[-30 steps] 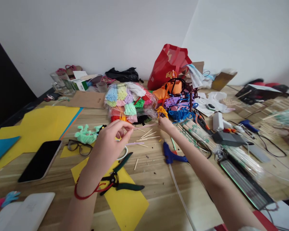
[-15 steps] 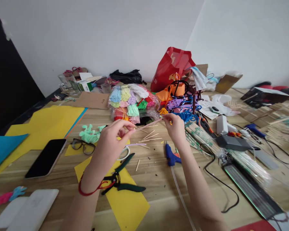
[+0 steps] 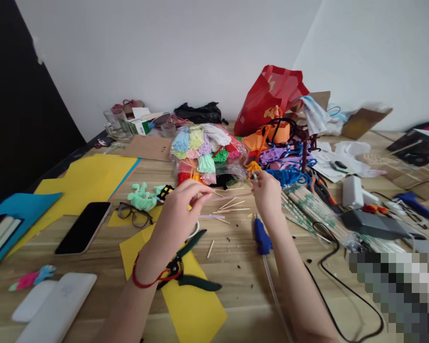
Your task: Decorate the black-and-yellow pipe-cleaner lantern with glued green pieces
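Observation:
A thin pale pink pipe cleaner stretches nearly level between my hands above the table. My left hand, with a red cord round its wrist, pinches one end between thumb and forefinger. At the other end, my right hand closes its fingers on the strand, though the exact grip is partly hidden. Below lie several short wooden sticks and a lilac strip. Dark green-handled pruning shears rest on yellow paper under my left forearm. A blue glue gun lies beside my right forearm.
Behind my hands are a plastic bag of coloured pipe cleaners and a red bag. Glasses and a phone lie left. Wrapped sticks, pliers and a black cable lie right.
The view has turned slightly left, shifting the scene rightward. The pipe cleaner slanted up toward my right hand before and now runs nearly level. Both hands keep their hold.

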Motion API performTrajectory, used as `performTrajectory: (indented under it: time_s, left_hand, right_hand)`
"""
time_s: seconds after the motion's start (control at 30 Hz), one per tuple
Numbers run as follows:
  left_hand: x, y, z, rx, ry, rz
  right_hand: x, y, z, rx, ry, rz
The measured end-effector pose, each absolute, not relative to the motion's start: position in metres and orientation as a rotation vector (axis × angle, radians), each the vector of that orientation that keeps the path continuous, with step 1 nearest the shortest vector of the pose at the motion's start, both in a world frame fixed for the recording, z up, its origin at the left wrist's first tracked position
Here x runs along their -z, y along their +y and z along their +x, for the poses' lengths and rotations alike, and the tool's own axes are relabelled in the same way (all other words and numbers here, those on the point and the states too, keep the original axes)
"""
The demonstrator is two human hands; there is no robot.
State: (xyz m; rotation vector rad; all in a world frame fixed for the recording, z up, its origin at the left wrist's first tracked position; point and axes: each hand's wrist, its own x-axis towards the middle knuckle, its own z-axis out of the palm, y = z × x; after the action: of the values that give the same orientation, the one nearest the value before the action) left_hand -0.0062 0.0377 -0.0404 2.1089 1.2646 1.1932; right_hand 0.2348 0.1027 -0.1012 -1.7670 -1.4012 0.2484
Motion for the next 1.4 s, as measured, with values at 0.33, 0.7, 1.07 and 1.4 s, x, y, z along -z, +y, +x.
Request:
performTrajectory:
  time_s: [0.33, 0.7, 1.07, 1.4]
  left_hand:
    - [0.043, 0.035, 0.002, -1.428, 1.139, 1.867]
    - [0.028, 0.011, 0.006, -1.618, 0.957, 1.765]
    - [0.032, 0.006, 0.014, -1.749, 0.958, 1.830]
    - [0.037, -0.004, 0.027, -1.996, 0.978, 2.046]
  right_hand:
    - [0.070, 0.078, 0.225, -0.604, -1.348, -1.389]
    - [0.032, 0.011, 0.171, -1.101, -1.331, -0.743]
    - [0.036, 0.000, 0.166, -0.644, -1.481, -0.782]
    - [0.034, -0.006, 0.158, -0.763, -1.242, -0.787]
